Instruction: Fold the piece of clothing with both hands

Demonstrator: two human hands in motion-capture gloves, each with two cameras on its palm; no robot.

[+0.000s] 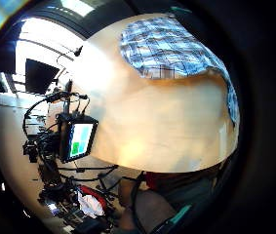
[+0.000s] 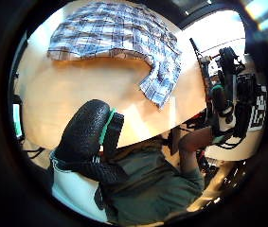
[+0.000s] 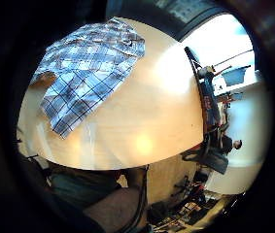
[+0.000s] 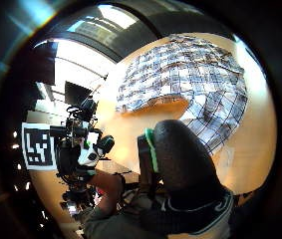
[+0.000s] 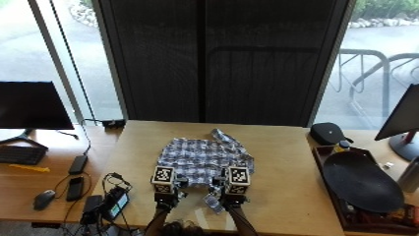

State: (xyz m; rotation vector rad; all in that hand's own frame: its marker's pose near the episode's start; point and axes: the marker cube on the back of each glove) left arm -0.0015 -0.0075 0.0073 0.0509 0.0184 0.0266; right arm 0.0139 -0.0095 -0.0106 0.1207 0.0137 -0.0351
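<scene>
Shirt (image 5: 203, 158): blue plaid, spread flat mid-table (image 5: 288, 182), sleeve trailing toward 1 o'clock.
Handling: likely light, limp; best pinched at near hem corners.
Left hand (image 5: 165, 198): near hem; fingers unreadable.
Right hand (image 5: 230, 199): likewise, cannot tell.

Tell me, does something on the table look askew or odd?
The plaid shirt lies rumpled, not flat: one part sticks out at its far edge, and a corner hangs out toward the person between the two hands. Nothing looks spilled or damaged.
</scene>
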